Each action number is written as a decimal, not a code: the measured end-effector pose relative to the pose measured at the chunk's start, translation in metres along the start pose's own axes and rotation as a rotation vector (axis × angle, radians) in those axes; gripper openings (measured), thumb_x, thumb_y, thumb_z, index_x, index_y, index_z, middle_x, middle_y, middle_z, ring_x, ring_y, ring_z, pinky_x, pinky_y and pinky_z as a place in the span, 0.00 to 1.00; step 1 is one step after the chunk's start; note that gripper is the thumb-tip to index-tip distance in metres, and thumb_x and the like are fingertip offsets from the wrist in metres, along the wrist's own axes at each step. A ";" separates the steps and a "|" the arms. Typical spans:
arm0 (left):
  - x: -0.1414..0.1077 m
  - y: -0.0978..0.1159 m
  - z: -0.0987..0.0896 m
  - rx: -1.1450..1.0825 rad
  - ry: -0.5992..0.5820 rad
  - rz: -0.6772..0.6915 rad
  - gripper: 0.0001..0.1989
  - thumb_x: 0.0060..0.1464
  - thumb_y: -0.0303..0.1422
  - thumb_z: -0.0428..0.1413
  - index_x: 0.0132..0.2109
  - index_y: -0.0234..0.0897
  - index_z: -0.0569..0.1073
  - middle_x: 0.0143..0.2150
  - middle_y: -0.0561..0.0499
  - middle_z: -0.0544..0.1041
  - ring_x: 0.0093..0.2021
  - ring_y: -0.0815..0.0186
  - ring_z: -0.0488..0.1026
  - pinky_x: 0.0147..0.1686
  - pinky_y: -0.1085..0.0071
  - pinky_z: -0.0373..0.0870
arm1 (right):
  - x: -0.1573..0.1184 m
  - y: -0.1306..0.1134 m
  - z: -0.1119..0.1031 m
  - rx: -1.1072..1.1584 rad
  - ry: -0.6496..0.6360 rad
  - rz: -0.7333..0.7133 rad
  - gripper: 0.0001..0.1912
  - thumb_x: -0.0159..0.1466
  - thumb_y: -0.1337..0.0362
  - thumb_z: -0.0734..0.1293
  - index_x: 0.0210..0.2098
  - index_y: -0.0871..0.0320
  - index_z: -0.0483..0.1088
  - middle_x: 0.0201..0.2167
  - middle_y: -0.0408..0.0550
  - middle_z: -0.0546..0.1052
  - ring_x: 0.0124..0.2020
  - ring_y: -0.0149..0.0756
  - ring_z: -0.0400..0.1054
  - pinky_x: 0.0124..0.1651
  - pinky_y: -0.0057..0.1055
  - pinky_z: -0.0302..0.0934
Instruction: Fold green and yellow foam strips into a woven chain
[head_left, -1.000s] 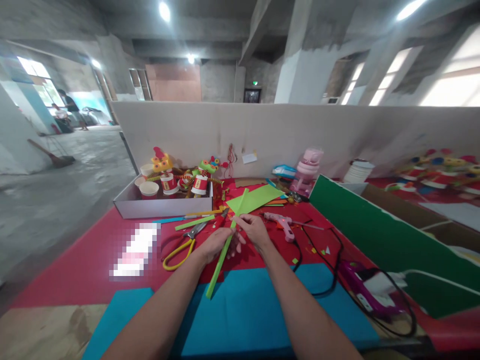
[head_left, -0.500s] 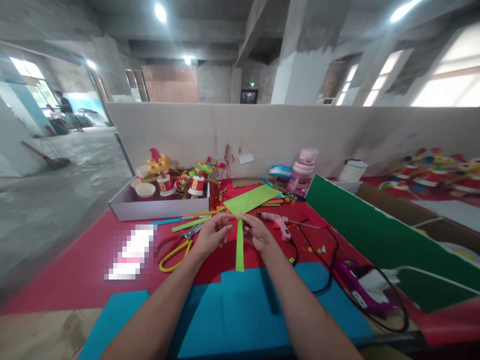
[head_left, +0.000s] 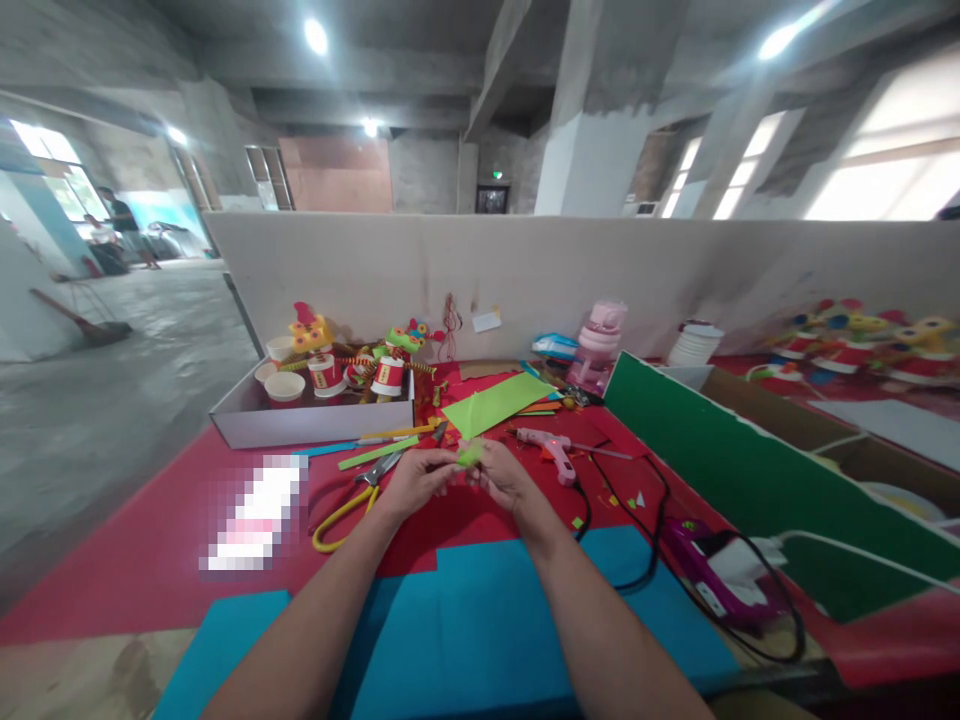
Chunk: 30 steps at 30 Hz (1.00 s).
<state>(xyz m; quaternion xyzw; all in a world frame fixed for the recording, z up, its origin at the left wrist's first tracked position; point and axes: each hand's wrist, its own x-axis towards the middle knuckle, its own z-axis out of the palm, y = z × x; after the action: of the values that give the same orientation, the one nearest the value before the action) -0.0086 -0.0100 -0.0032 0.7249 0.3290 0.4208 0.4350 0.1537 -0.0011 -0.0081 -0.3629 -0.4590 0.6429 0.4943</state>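
Note:
Between my two hands is a small piece of light green paper (head_left: 470, 456), now bunched or folded and blurred. My left hand (head_left: 421, 480) pinches its left side with thumb and forefinger. Closed on the right side of it is my right hand (head_left: 501, 474), its lower fingers curled. Just beyond the hands lies a larger green sheet (head_left: 499, 400). Yellow-handled scissors (head_left: 339, 528) rest beside my left hand, close to a green strip (head_left: 375, 453). A pink glue gun (head_left: 555, 455) lies to the right of my right hand.
A white box (head_left: 315, 424) with paper cups and decorated cup figures stands at the back left. Blue sheets (head_left: 495, 620) cover the near edge. On the right are a green-sided box (head_left: 720, 480), a purple power strip (head_left: 712, 575) and black cables. A pink bottle (head_left: 600, 345) stands behind.
The green strip hung straight down from my fingers before; now it is gathered up into a small fold between them. Both hands have come closer together and slightly lower.

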 end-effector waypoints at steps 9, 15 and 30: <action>0.002 -0.001 0.002 -0.007 0.060 -0.071 0.17 0.51 0.44 0.58 0.27 0.33 0.72 0.19 0.54 0.71 0.20 0.72 0.67 0.24 0.76 0.64 | 0.009 -0.001 -0.004 0.127 0.223 -0.234 0.13 0.46 0.56 0.73 0.20 0.58 0.70 0.11 0.36 0.62 0.14 0.24 0.53 0.20 0.25 0.49; 0.004 -0.007 -0.002 0.075 0.049 -0.073 0.15 0.51 0.41 0.57 0.27 0.34 0.75 0.21 0.52 0.73 0.24 0.69 0.70 0.29 0.74 0.65 | 0.005 -0.010 0.002 0.169 0.277 -0.325 0.09 0.48 0.58 0.72 0.22 0.59 0.74 0.13 0.39 0.68 0.15 0.23 0.53 0.19 0.24 0.48; 0.004 -0.012 -0.003 0.205 0.043 -0.157 0.08 0.46 0.32 0.53 0.25 0.34 0.74 0.20 0.53 0.73 0.24 0.69 0.69 0.28 0.74 0.62 | 0.003 -0.014 0.003 0.189 0.308 -0.300 0.10 0.50 0.59 0.68 0.26 0.60 0.74 0.23 0.46 0.77 0.16 0.23 0.55 0.17 0.23 0.46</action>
<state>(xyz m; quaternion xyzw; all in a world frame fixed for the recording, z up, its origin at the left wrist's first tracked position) -0.0109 -0.0005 -0.0116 0.7284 0.4353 0.3651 0.3829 0.1546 0.0024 0.0056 -0.3366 -0.3646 0.5396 0.6802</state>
